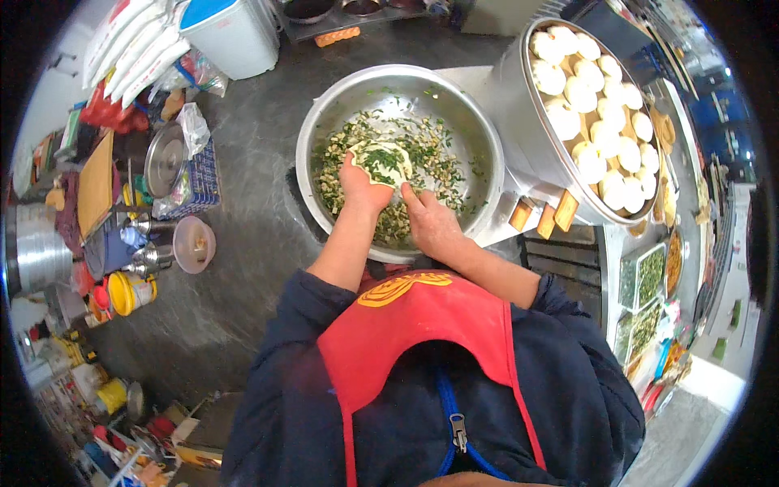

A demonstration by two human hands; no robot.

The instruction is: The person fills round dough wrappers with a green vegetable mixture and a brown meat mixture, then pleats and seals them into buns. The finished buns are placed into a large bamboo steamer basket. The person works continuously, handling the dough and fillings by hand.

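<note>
Above a large metal basin (313, 115), my left hand (360, 181) cups a round, pale dough wrapper (398, 155). Chopped green filling (380, 159) lies in the middle of the wrapper. My right hand (432, 222) is at the wrapper's lower right rim, with thumb and fingers drawn together on the edge; some of its fingers are hidden. Below and around both hands, a loose mix of chopped greens and small pale cubes (441, 161) covers much of the basin's bottom.
A tall round metal steamer (523, 128) at the right holds several pale buns (605, 137). Wooden handles (546, 220) stick out beside it. Further right are clear containers of chopped greens (651, 277). A plastic bowl (193, 243), a yellow bucket (129, 293) and a blue crate (204, 179) stand at the left.
</note>
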